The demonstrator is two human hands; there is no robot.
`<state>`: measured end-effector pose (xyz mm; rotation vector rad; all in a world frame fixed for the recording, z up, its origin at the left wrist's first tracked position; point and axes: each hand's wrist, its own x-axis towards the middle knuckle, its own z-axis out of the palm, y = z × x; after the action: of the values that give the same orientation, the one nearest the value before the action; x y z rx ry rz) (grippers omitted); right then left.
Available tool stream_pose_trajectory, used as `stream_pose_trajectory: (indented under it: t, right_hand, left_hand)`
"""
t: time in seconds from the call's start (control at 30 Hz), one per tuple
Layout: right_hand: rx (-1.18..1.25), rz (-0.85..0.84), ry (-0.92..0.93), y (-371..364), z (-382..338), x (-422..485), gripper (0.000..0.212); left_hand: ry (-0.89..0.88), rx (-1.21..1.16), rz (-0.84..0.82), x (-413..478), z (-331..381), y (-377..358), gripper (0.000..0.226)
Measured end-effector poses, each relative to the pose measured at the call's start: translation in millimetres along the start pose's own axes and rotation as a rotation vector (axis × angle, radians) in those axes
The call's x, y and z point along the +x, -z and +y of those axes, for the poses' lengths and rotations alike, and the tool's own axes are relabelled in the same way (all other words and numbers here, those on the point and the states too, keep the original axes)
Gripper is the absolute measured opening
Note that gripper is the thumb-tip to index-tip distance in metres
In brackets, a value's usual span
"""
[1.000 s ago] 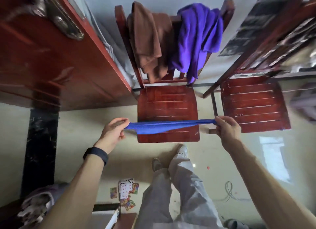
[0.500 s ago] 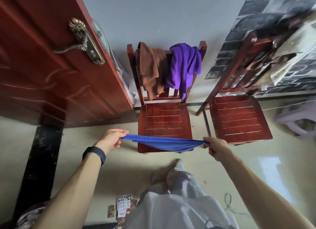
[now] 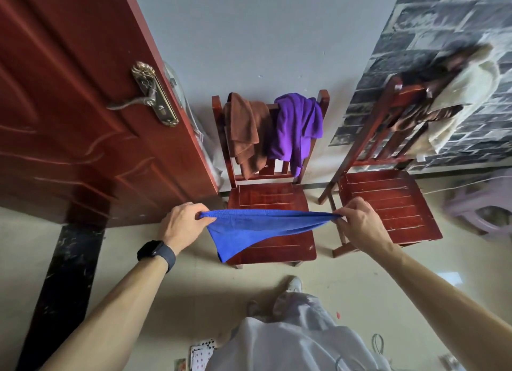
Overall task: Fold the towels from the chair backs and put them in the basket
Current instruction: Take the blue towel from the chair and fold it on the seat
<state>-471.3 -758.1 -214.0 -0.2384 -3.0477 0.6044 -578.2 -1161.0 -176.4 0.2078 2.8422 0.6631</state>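
Both bare arms reach forward, nearly straight, with the hands level and well apart. The left hand (image 3: 184, 222) (a dark watch (image 3: 156, 255) sits on its wrist) pinches one end of the blue towel (image 3: 249, 226) with thumb and curled fingers. The right hand (image 3: 357, 224) pinches the other end, knuckles up.

The blue towel (image 3: 249, 226) is showing one plain bright shade, as are the brown towel (image 3: 243, 129) and purple towel (image 3: 296, 124). The middle chair (image 3: 274, 199) and door (image 3: 69, 121) are gleaming reddish-brown. The side wall (image 3: 443, 24) is displaying a grey stone-block pattern.
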Motion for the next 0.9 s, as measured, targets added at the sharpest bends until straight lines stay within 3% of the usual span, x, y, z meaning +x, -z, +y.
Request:
stream_pose_trajectory:
  t: [0.13,0.2,0.37,0.53,0.67,0.9]
  right_hand:
    - [-0.052,-0.004,0.209,14,-3,8,0.017]
    - [-0.026,-0.004,0.264,16,-7,9,0.017]
    - [0.033,0.046,0.145,22,-10,8,0.008]
    - [-0.053,-0.026,0.277,20,-20,2,0.010]
    - [-0.093,-0.119,0.260,21,-14,-1,0.019]
    - [-0.080,-0.146,0.265,20,-1,-7,0.015]
  left_hand:
    - [-0.115,0.020,0.012,4,-11,13,0.009]
    - [-0.077,0.019,-0.032,6,-18,18,0.007]
    - [-0.003,0.058,-0.044,6,-34,20,0.008]
    - [-0.069,0.148,0.005,10,-34,13,0.014]
    - [-0.086,0.232,-0.007,17,-39,12,0.015]
    - [-0.067,0.303,0.001,15,-42,1,0.009]
